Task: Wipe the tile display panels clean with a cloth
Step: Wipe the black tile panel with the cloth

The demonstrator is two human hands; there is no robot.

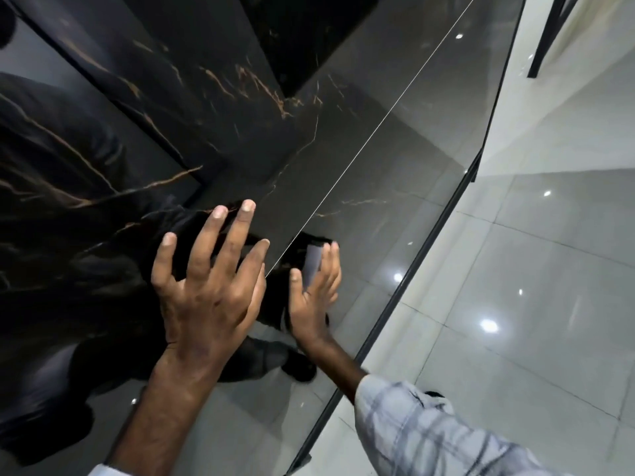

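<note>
My left grip (206, 290) is released, fingers spread at the glossy black marble tile panel (165, 108); right grip (314, 297) likewise released, flat-fingered, no cloth visible.

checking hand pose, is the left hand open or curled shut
Open: the left hand has its fingers straight and spread wide, laid against the dark glossy tile panel. No cloth shows under it.

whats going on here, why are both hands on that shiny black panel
A person stands close to a glossy dark tile panel with gold veining. The left hand is spread open, fingers straight, against or just over the panel. The right hand is also open, lower right beside a thin pale seam line; something small and grey shows by its fingers, but I cannot tell whether it is a cloth or a reflection. A plaid sleeve covers the right arm. No wiping cloth is plainly visible.
</note>
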